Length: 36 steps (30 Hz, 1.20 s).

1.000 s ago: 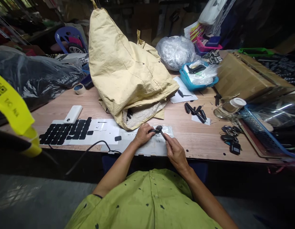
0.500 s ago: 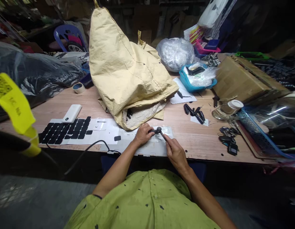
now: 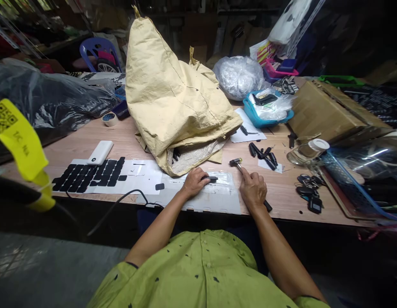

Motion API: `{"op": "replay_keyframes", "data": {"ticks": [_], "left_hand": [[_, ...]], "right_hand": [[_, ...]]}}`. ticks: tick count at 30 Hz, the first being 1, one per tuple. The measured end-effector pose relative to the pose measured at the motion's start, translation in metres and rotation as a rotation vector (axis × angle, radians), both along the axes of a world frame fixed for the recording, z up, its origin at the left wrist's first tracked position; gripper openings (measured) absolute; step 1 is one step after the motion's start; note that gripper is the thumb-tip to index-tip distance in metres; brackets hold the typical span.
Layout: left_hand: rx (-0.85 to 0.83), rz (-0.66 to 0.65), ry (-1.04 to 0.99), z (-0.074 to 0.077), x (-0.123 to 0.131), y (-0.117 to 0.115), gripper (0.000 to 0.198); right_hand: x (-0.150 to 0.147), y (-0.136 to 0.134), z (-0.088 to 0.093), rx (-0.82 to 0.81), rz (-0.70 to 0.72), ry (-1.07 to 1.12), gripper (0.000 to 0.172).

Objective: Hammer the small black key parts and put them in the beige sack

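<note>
My left hand (image 3: 194,183) is closed around one end of a slim black part (image 3: 213,179), whose free end points right over a clear, tape-covered patch of the grey work mat (image 3: 198,203). My right hand (image 3: 253,190) grips a small hammer (image 3: 236,162) at the right of the mat. The hammer's head lies away from me, with a yellowish face, and its dark handle end sticks out below my palm. Just above my left hand, the open mouth of a large tan sack (image 3: 182,111) shows black pieces inside.
Several black parts (image 3: 263,155) lie right of the sack. A sheet of black stickers (image 3: 89,175), a white power bank (image 3: 101,152) and a cable are on the left. To the right are keys (image 3: 310,192), a glass jar (image 3: 309,152), a blue basket (image 3: 352,184) and a cardboard box (image 3: 329,107).
My right hand has moved right with the hammer, taking its head off the black part. My left hand stays in place holding the part. The view has shifted slightly.
</note>
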State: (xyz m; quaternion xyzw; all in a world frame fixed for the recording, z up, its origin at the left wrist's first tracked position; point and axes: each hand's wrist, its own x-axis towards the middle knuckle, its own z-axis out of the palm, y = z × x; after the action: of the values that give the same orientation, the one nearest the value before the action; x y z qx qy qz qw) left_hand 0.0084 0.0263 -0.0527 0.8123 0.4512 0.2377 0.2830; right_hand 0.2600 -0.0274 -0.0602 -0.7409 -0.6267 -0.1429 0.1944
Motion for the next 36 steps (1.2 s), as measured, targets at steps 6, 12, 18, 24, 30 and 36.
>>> {"op": "replay_keyframes", "data": {"ticks": [6,12,18,24,30,36], "left_hand": [[0.036,-0.083,-0.122,0.012,-0.006,-0.041,0.024],[-0.078,-0.389,-0.194,-0.013,-0.027,-0.134,0.028],[-0.427,-0.178,0.111,-0.047,-0.036,-0.138,0.030],[-0.666,-0.066,0.407,-0.069,-0.029,-0.130,0.049],[-0.703,-0.196,0.413,-0.050,-0.031,-0.131,0.048],[-0.593,-0.385,-0.014,0.040,-0.031,-0.080,0.026]], "right_hand": [[-0.005,-0.001,-0.005,-0.001,-0.025,-0.016,0.035],[-0.008,-0.002,-0.004,-0.003,-0.048,-0.037,0.036],[-0.009,-0.001,-0.004,-0.017,-0.053,-0.037,0.035],[-0.007,0.002,-0.005,-0.027,-0.050,-0.012,0.034],[-0.007,0.002,-0.005,-0.002,-0.059,-0.012,0.036],[-0.007,0.001,-0.005,0.007,-0.036,0.008,0.038]]}}
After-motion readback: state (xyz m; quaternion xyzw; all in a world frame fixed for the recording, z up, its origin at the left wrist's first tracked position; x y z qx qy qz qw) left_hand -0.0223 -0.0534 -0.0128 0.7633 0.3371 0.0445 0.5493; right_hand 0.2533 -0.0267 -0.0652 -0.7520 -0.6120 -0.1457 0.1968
